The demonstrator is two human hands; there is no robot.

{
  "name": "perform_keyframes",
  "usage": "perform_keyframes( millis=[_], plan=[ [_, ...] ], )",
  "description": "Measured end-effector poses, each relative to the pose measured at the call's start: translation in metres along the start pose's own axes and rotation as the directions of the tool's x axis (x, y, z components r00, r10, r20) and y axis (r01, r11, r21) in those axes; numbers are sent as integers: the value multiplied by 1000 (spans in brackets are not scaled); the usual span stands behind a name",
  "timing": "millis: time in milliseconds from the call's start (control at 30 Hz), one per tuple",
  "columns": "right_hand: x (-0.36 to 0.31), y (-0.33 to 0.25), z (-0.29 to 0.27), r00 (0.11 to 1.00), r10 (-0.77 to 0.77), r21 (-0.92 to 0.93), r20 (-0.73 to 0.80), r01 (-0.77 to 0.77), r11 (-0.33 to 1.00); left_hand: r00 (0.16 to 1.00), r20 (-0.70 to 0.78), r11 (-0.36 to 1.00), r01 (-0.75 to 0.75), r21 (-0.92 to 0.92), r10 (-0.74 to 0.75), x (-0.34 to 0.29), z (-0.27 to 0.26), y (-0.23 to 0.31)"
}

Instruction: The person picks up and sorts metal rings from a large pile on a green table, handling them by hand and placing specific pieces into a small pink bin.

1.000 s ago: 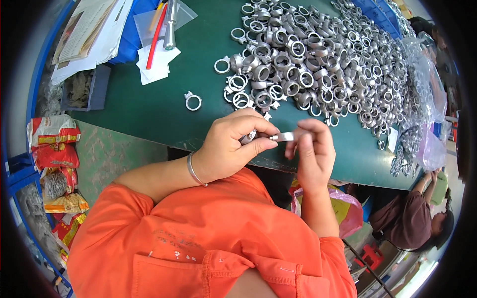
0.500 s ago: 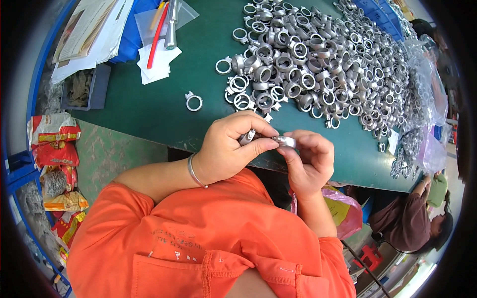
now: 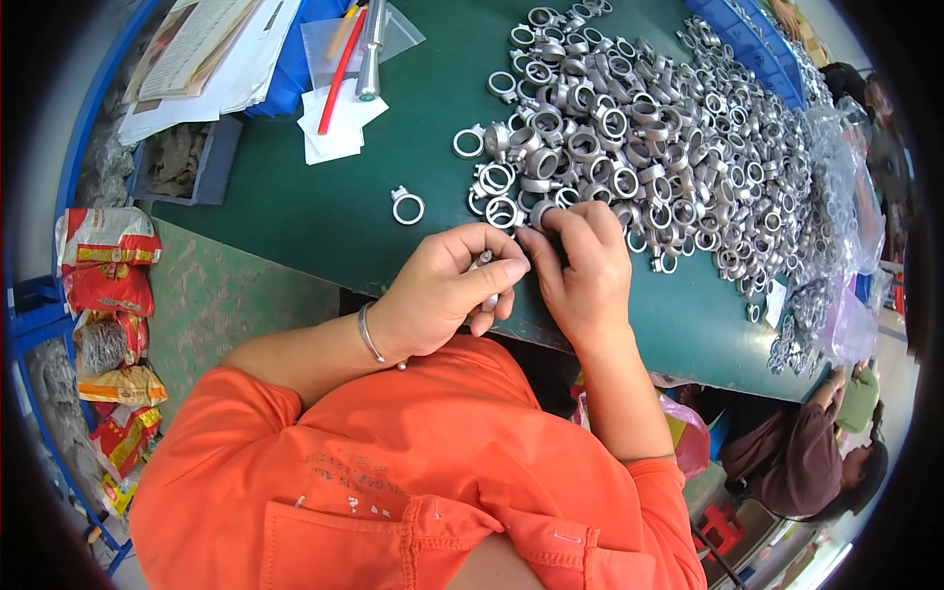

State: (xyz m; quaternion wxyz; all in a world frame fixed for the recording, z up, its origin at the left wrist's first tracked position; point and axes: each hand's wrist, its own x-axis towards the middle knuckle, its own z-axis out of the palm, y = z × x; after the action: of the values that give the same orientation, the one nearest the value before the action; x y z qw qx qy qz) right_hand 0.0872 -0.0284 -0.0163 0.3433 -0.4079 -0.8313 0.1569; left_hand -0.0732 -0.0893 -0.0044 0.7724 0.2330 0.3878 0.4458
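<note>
My left hand (image 3: 452, 285) is closed above the table's front edge, holding a small grey metal piece (image 3: 482, 261). Fingers and thumb hide most of that piece, so its full shape does not show. At the near edge of a large pile of grey metal rings (image 3: 678, 147), my right hand (image 3: 588, 270) is closed with thumb and fingertips on one metal ring (image 3: 541, 213). The rings have small lugs on their rims. A single loose ring (image 3: 407, 206) lies apart on the green table (image 3: 324, 206), left of the pile.
White paper slips (image 3: 339, 123), a red pen (image 3: 342, 69) and a metal rod-shaped tool (image 3: 370, 59) lie at the back left. Near them are a grey bin (image 3: 211, 162) and papers (image 3: 197, 69). A blue crate (image 3: 752, 44) and clear plastic bags (image 3: 846, 187) border the pile. Another person (image 3: 787, 442) sits at right.
My right hand has left the ring it worked on with my left hand and moved up to the pile's near edge, onto a ring there. The left hand has drawn slightly back.
</note>
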Motion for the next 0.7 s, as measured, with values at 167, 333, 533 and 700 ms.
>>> perform_keyframes(
  millis=[167, 333, 533, 700],
  plan=[
    [-9, -2, -14, 1000, 11, 317, -27, -2, 948, 990, -66, 984, -117, 134, 127, 2, 8, 5],
    [-15, -7, -27, 985, -164, 225, -48, 171, 959, 815, 145, 657, -545, 521, 561, 12, 4, -2],
    [-32, -5, -26, 911, 323, 835, 258, -378, 400, 715, 273, 464, -648, 604, 643, 12, 8, -3],
    [-30, -9, -21, 947, 292, 898, 136, -242, 366, 731, 225, 487, -619, 617, 644, 12, 10, -7]
  ],
)
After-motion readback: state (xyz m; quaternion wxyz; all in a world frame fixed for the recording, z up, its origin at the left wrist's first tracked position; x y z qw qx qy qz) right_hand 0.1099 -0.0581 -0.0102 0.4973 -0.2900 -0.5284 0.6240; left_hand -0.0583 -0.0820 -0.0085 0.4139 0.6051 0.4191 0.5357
